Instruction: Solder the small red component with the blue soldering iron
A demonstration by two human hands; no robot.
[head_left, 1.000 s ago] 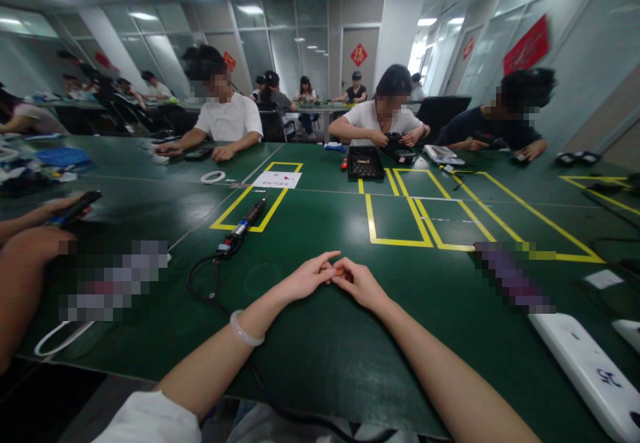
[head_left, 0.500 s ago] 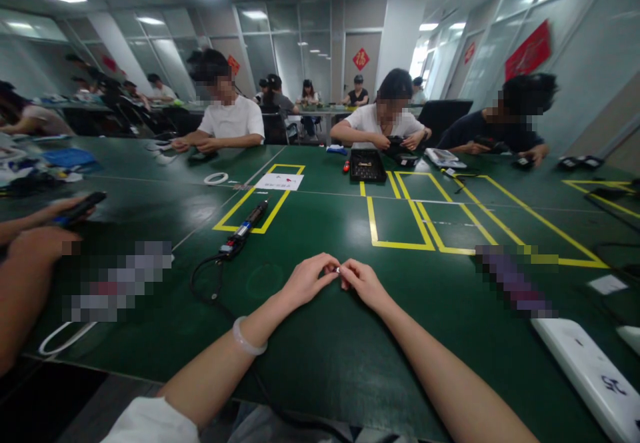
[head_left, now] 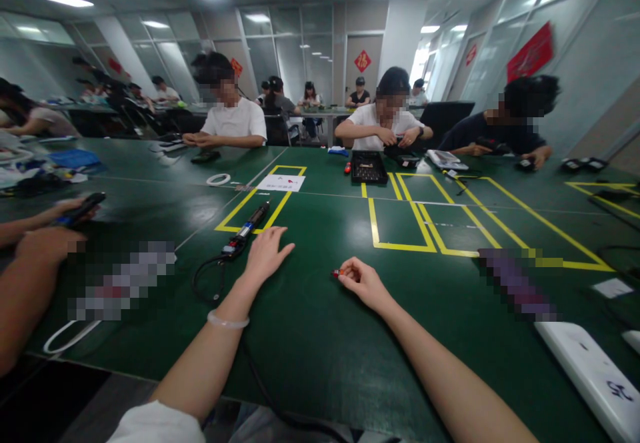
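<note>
My right hand [head_left: 365, 282] is pinched around a small red-and-orange piece [head_left: 337, 273], just above the green table [head_left: 305, 350]. Its tip pokes out to the left of my fingers; its exact kind is too small to make out. Out to the left, my left hand [head_left: 267, 251] is open with nothing in it, thumb apart from the fingers. Close beside that hand lies a corded electric screwdriver [head_left: 245, 231], black with a blue band, pointing away from me. Its black cable [head_left: 194, 283] curls back toward the table's near edge.
A white paper [head_left: 281, 184] with a tiny red item lies in a yellow-taped rectangle. A black tray [head_left: 369, 167] stands farther back. A white power strip [head_left: 587, 370] lies at right. Co-workers sit opposite; another person's hands [head_left: 83, 211] hold a dark tool at left.
My hands were together, pinching a tiny piece. The left has let go, opened and moved left toward the screwdriver. My right hand has barely moved, and the red-and-orange piece now shows in it.
</note>
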